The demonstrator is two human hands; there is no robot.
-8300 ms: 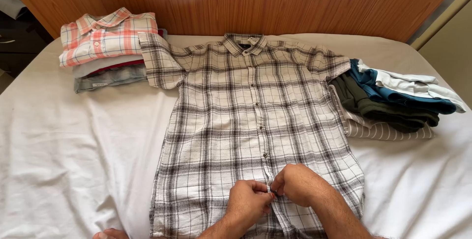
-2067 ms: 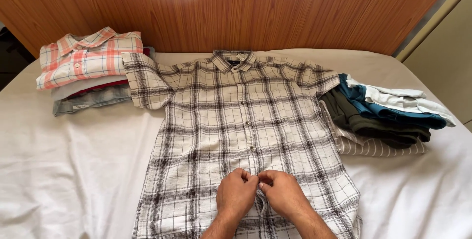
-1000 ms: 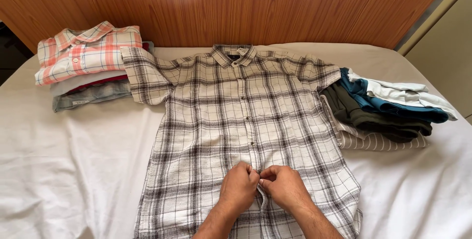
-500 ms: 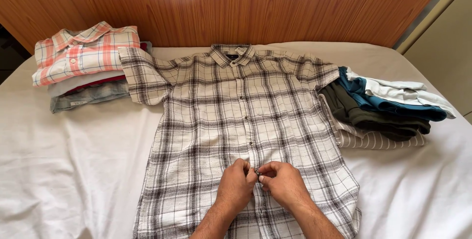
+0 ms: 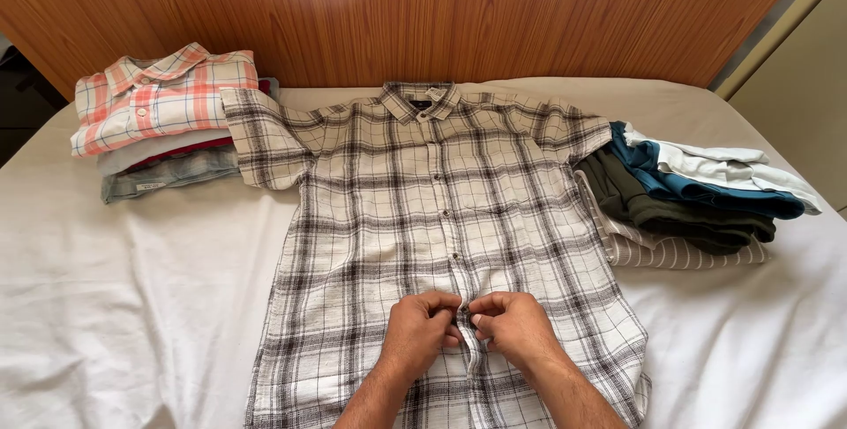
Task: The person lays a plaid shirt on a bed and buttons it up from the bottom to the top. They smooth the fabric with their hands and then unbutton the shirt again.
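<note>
A short-sleeved plaid shirt (image 5: 415, 191) in cream, grey and black lies flat and face up on the white bed sheet (image 5: 115, 305), collar toward the headboard. My left hand (image 5: 422, 332) and my right hand (image 5: 513, 328) meet at the button placket low on the shirt. Both pinch the fabric edges there, fingertips nearly touching each other. The buttons above my hands look fastened. The hem below my wrists is partly hidden by my forearms.
A stack of folded clothes (image 5: 163, 116), topped by an orange and white checked shirt, sits at the back left. A heap of unfolded garments (image 5: 697, 195) in blue, white, dark green and stripes lies at the right. A wooden headboard (image 5: 423, 14) runs along the back.
My hands have crept a little up the placket, from near the hem toward the shirt's middle, staying pinched on the fabric. The view has shifted slightly; the shirt stays flat.
</note>
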